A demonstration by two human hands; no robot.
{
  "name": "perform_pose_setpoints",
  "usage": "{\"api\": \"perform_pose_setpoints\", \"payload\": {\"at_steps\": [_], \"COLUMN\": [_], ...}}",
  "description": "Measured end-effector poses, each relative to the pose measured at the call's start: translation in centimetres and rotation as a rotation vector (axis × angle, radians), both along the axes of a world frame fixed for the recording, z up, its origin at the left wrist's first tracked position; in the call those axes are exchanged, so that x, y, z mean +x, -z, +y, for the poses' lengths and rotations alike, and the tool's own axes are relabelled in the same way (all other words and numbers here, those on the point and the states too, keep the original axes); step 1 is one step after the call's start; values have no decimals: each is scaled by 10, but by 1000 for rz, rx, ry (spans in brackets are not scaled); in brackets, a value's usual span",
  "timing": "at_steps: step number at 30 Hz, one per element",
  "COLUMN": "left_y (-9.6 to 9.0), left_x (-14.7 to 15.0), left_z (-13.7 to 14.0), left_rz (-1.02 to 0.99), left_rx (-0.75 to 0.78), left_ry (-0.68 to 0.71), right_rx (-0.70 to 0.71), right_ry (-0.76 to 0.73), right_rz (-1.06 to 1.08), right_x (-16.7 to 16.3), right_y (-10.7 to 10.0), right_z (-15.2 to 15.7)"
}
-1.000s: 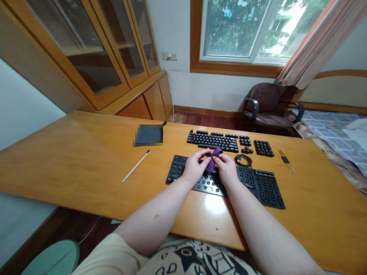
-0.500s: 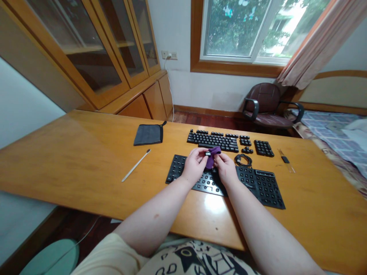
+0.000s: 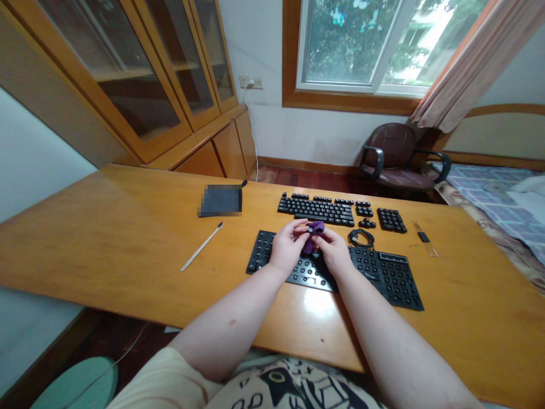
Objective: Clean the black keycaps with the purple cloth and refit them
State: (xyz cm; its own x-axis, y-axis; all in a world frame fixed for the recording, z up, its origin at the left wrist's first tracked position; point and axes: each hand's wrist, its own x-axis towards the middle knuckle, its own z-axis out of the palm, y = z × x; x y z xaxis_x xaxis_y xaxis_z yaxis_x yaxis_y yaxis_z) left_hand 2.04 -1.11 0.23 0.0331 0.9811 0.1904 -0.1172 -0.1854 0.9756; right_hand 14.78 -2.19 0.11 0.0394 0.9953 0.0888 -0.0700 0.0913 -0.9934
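My left hand (image 3: 287, 245) pinches a small dark piece with a shiny face (image 3: 310, 230), too small to name surely. A purple cloth (image 3: 315, 228) is gathered against that piece, and the fingers of my right hand (image 3: 334, 247) are closed on it. Both hands are held together above a black keyboard base (image 3: 392, 278) whose keycaps are off, its switches showing. Behind them, loose black keycaps (image 3: 319, 208) lie in keyboard order. A coiled black cable (image 3: 361, 238) rests just right of my right hand.
On the wooden desk (image 3: 128, 238), a long-handled brush (image 3: 202, 246) and a dark pouch (image 3: 220, 200) lie to the left. A wire keycap puller (image 3: 423, 237) lies at the right, near the number-pad keycaps (image 3: 392, 220). An armchair (image 3: 392, 150) stands beyond the desk.
The purple cloth has been folded over the small piece, covering more of it. My right fingers have shifted slightly left and lower on the cloth. The things on the desk stay put.
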Motion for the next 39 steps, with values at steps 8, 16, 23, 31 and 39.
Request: {"api": "perform_pose_setpoints", "payload": {"at_steps": [8, 16, 23, 31, 39], "left_y": [0, 4, 2, 0, -4], "left_x": [1, -1, -3, -4, -3], "left_z": [0, 5, 5, 7, 3], "left_rz": [-78, -117, -97, -71, -102], "left_rx": [-87, -100, -107, -92, -83], "left_ry": [66, 137, 145, 118, 163], "right_rx": [0, -17, 24, -49, -39], "right_ry": [-5, 8, 6, 58, 15], "right_rz": [-37, -12, -1, 60, 88], "right_x": [6, 7, 7, 8, 6], "right_y": [-3, 1, 1, 0, 3], "right_z": [-1, 1, 1, 1, 2]}}
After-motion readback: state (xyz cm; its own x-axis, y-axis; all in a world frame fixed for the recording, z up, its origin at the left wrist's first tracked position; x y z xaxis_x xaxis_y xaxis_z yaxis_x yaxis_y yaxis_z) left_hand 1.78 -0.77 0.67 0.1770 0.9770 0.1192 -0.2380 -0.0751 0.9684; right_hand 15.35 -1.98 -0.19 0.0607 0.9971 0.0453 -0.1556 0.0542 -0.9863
